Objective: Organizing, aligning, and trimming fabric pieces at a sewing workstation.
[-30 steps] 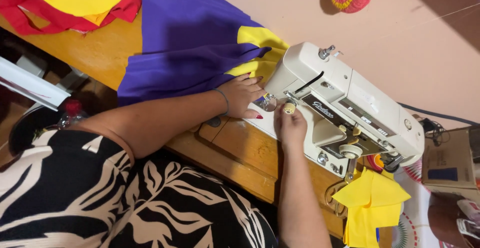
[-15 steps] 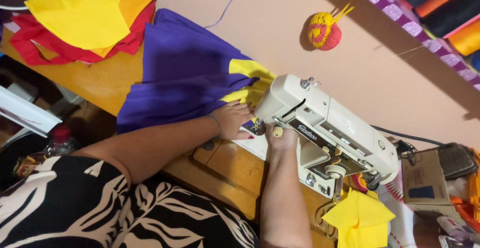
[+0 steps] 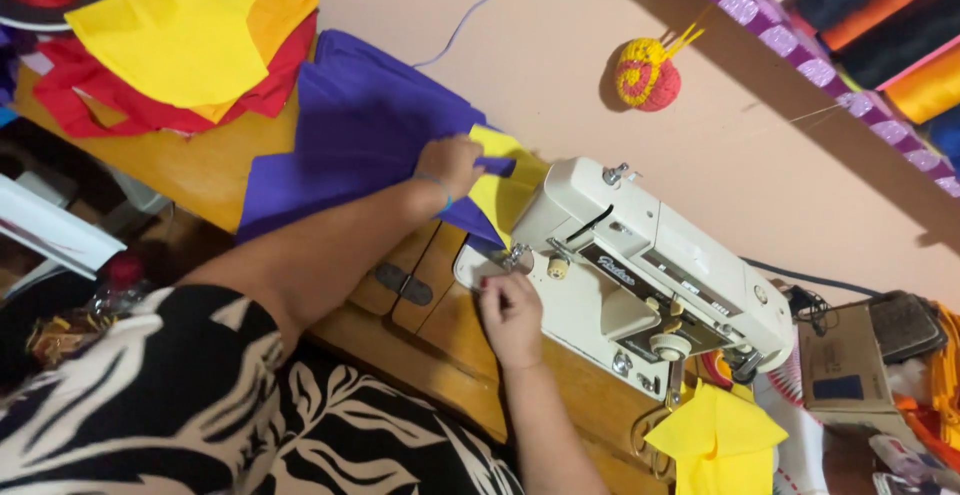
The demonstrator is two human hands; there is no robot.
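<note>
My left hand (image 3: 452, 165) has slid away from the needle since a second ago. Then it lay flat beside the presser foot; now it sits further left and far, fingers curled over the cloth (image 3: 350, 135) where the purple meets its yellow patch (image 3: 497, 187), gripping and drawing it out from under the machine (image 3: 650, 275). One finger lies along a purple strip crossing the yellow. The purple cloth spreads over the bench (image 3: 190, 180) to the left of the machine, its near corner tucked under the machine's head.

My right hand (image 3: 510, 317) has dropped nearer to me. Half a second ago its fingertips were up at the needle; now it rests on the machine's pale bed just below the foot, fingers pressed together, thumb and forefinger seemingly nipping something fine. I cannot make out a thread or anything else between them.

I take this shift to mean the run of stitching at the yellow patch has stopped and the piece is being pulled clear or shifted, though I cannot see whether the foot is lifted.

Further left on the bench lies a heap of red and yellow pieces (image 3: 180, 45). A folded yellow piece (image 3: 715, 440) hangs off the right end, below the handwheel. A yellow and red woolly ball (image 3: 647, 73) hangs on the wall beyond.
</note>
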